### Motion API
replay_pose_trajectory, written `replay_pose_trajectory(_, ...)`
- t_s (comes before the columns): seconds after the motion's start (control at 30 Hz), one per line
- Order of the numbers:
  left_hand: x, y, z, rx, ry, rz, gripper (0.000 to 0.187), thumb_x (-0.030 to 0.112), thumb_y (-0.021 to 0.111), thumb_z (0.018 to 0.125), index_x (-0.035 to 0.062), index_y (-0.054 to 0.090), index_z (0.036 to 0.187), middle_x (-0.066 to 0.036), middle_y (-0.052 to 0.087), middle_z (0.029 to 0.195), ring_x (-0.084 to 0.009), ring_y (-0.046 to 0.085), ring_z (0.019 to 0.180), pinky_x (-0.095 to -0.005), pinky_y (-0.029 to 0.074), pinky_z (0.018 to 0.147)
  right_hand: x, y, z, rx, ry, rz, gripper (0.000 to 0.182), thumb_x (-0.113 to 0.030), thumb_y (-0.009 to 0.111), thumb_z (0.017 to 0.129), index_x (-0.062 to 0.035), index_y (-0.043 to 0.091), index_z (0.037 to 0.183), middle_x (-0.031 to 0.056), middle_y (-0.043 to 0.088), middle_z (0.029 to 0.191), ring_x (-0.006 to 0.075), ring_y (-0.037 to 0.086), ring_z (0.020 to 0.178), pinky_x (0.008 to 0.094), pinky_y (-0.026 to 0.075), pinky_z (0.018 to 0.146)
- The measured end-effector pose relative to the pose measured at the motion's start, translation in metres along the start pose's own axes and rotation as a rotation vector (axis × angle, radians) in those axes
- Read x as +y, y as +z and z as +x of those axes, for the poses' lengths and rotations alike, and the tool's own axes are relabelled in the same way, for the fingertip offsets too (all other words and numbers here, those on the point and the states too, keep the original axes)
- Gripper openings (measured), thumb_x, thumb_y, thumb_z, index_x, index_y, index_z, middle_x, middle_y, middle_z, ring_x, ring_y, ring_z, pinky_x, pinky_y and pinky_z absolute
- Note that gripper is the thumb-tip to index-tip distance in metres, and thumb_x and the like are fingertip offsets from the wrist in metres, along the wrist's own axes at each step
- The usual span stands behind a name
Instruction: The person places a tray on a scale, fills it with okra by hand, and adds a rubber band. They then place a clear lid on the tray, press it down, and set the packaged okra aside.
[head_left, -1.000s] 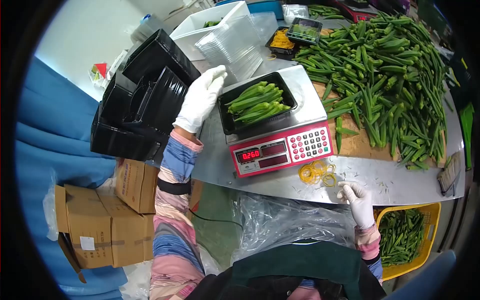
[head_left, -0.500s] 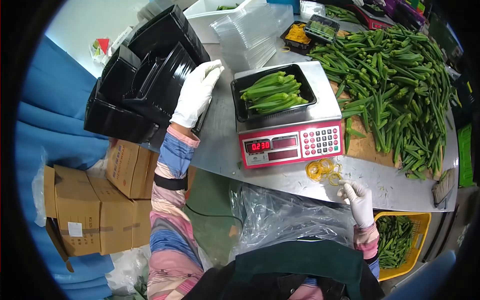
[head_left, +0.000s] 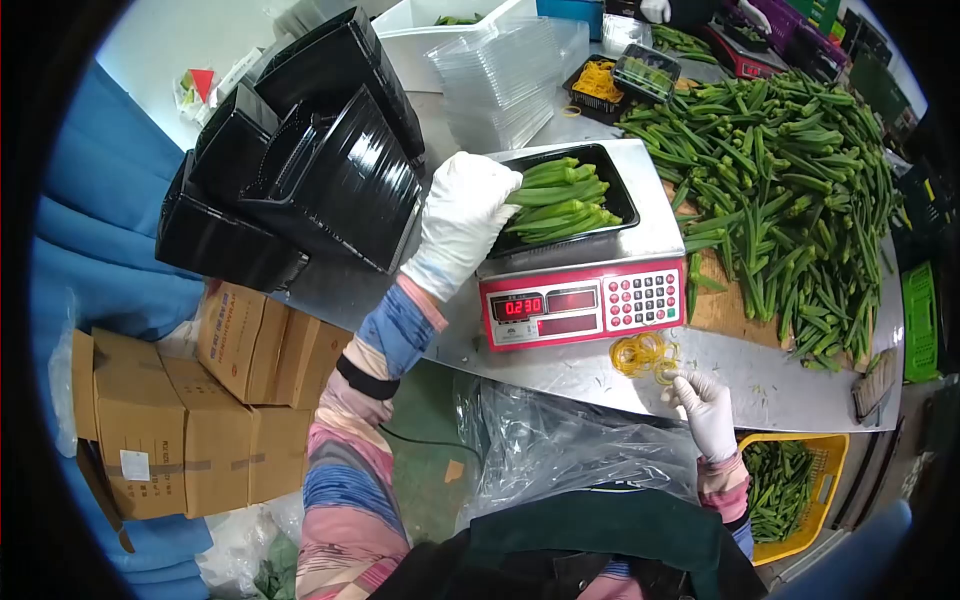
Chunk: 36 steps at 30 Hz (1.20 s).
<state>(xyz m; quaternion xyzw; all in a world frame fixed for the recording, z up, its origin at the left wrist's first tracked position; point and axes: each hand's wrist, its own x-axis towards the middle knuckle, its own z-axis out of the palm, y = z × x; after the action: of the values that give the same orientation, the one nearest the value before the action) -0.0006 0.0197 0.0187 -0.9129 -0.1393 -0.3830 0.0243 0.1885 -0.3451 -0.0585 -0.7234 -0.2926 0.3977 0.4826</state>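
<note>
A black plastic tray (head_left: 622, 186) with several green okra pods (head_left: 562, 199) stands on the red-and-silver scale (head_left: 584, 306), whose display reads 0.230. My left hand (head_left: 462, 218), in a white glove, is closed at the tray's left rim, fingertips by the okra ends; it hides that side of the tray. At the table's front edge my right hand (head_left: 704, 410), also gloved, pinches a yellow rubber band at the side of a small pile of rubber bands (head_left: 637, 354) in front of the scale.
Stacked black trays (head_left: 345, 180) stand at left, with clear plastic lids (head_left: 495, 85) behind the scale. A large okra heap (head_left: 790, 190) covers the right side. A yellow crate (head_left: 832, 490) of okra sits below right; cardboard boxes (head_left: 140, 430) are at lower left. Another person's gloved hand (head_left: 655, 10) shows at the back.
My left hand has moved right, from beside the stacked black trays to the left rim of the tray on the scale, and its fingers have closed. My right hand stays by the rubber bands.
</note>
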Motion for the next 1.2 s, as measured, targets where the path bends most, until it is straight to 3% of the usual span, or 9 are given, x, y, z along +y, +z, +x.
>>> replay_pose_trajectory(0.13,0.021,-0.015,0.005,0.141,-0.011,0.059,0.036,0.002,0.081,0.069,0.0097,0.069,0.102,-0.005,0.068,0.094,-0.0274,0.064,0.089,-0.0392,0.051,0.082,0.001,0.002,0.001,-0.018,0.004,-0.001,0.025,-0.015,0.061,0.102,0.0031,0.07,0.116,0.0022,0.07,0.084,0.008,0.063,0.078,0.0241,0.052,0.075)
replay_pose_trajectory(0.37,0.026,-0.015,-0.002,0.183,-0.14,-0.139,0.036,-0.004,0.08,0.07,0.0089,0.069,0.101,-0.006,0.069,0.094,-0.0283,0.063,0.091,-0.0364,0.051,0.081,-0.002,0.005,0.001,-0.043,0.011,0.038,0.026,-0.017,0.062,0.102,0.0033,0.069,0.117,0.0027,0.07,0.086,0.0087,0.063,0.079,0.0245,0.052,0.077)
replay_pose_trajectory(0.5,0.018,-0.01,-0.003,0.196,-0.065,0.082,0.033,-0.001,0.078,0.071,0.0102,0.069,0.101,-0.006,0.069,0.095,-0.0284,0.064,0.091,-0.0373,0.052,0.082,-0.003,0.004,0.0,-0.045,0.004,0.044,0.027,-0.017,0.062,0.102,0.0041,0.068,0.117,0.0029,0.07,0.088,0.0089,0.063,0.08,0.0245,0.052,0.077)
replay_pose_trajectory(0.63,-0.002,0.001,-0.008,-0.052,0.087,0.079,0.034,0.001,0.076,0.067,0.0107,0.069,0.099,-0.004,0.069,0.091,-0.0264,0.065,0.088,-0.0376,0.053,0.08,-0.002,0.004,-0.001,-0.046,0.004,0.038,0.027,-0.017,0.062,0.102,0.0041,0.068,0.117,0.0028,0.07,0.088,0.0087,0.063,0.08,0.0244,0.052,0.078)
replay_pose_trajectory(0.8,-0.011,-0.011,-0.003,-0.211,0.091,-0.02,0.035,0.0,0.075,0.071,0.0109,0.07,0.104,-0.006,0.07,0.1,-0.0273,0.066,0.096,-0.0367,0.053,0.086,0.0,0.005,-0.001,-0.035,0.01,0.025,0.027,-0.018,0.062,0.102,0.0037,0.069,0.117,0.0026,0.07,0.087,0.0085,0.063,0.08,0.0242,0.052,0.077)
replay_pose_trajectory(0.93,-0.012,-0.045,0.008,-0.208,-0.04,-0.178,0.041,-0.01,0.067,0.076,0.0074,0.07,0.113,-0.009,0.07,0.112,-0.028,0.065,0.107,-0.0363,0.052,0.096,0.0,0.004,-0.001,-0.034,0.015,0.018,0.027,-0.019,0.063,0.102,0.0036,0.069,0.117,0.0026,0.07,0.087,0.0084,0.063,0.081,0.0239,0.052,0.077)
replay_pose_trajectory(0.97,-0.025,-0.045,0.004,-0.15,-0.066,-0.159,0.037,-0.011,0.065,0.081,0.0061,0.07,0.114,-0.009,0.07,0.112,-0.0242,0.066,0.106,-0.034,0.052,0.095,0.0,0.005,-0.001,-0.032,0.016,0.014,0.028,-0.019,0.063,0.102,0.0036,0.069,0.117,0.0026,0.07,0.088,0.0084,0.063,0.081,0.0238,0.052,0.077)
replay_pose_trajectory(1.07,-0.032,-0.062,0.003,-0.057,-0.315,-0.292,0.025,-0.006,0.061,0.093,0.0043,0.07,0.114,-0.008,0.07,0.111,-0.0164,0.066,0.104,-0.0283,0.051,0.094,0.006,0.005,0.001,-0.052,0.043,0.055,0.027,-0.018,0.063,0.102,0.0038,0.069,0.118,0.0027,0.07,0.089,0.0081,0.064,0.081,0.0232,0.053,0.077)
replay_pose_trajectory(1.2,-0.031,-0.055,0.001,-0.018,-0.39,-0.266,0.018,0.003,0.064,0.096,0.0045,0.072,0.111,-0.008,0.072,0.106,-0.0167,0.068,0.101,-0.0285,0.052,0.09,0.009,0.01,0.004,-0.071,0.033,0.055,0.027,-0.016,0.063,0.102,0.0039,0.068,0.118,0.0039,0.071,0.093,0.0087,0.066,0.083,0.0235,0.054,0.078)
